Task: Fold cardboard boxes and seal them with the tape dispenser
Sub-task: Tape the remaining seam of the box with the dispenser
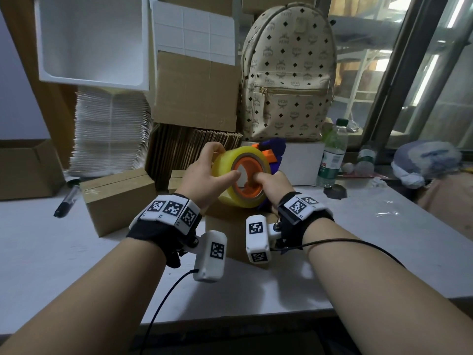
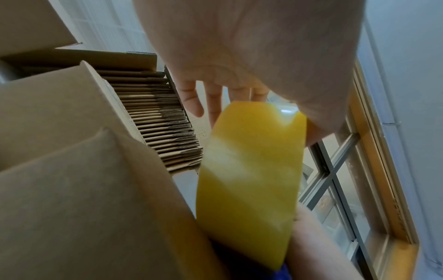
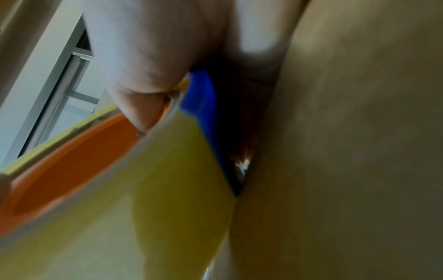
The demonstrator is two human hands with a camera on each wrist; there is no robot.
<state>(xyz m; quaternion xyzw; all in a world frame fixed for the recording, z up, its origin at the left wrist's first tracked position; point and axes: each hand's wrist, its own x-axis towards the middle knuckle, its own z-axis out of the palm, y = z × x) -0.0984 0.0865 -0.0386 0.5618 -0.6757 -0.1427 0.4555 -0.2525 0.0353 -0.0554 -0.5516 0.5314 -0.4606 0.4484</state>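
A tape dispenser with a purple-blue body [image 1: 273, 147] carries a fat yellow tape roll [image 1: 225, 172] on an orange core [image 1: 249, 187]. It is held just above a brown cardboard box [image 1: 225, 228] in front of me. My left hand [image 1: 204, 172] grips the roll, fingers over its top and thumb on its face. My right hand [image 1: 273, 184] holds the dispenser from the right, thumb inside the core. The left wrist view shows the roll [image 2: 249, 180] under my palm [image 2: 251, 47]. The right wrist view shows the roll [image 3: 155, 208], blue body [image 3: 203, 106] and box wall [image 3: 347, 151].
A closed cardboard box [image 1: 115, 196] stands to the left, with a black marker [image 1: 65, 201] beyond it. Flat cardboard blanks [image 1: 189, 147] and white sheets [image 1: 110, 131] are stacked behind. A backpack [image 1: 286, 73] and a water bottle [image 1: 332, 155] stand at the back right of the white table [image 1: 371, 239].
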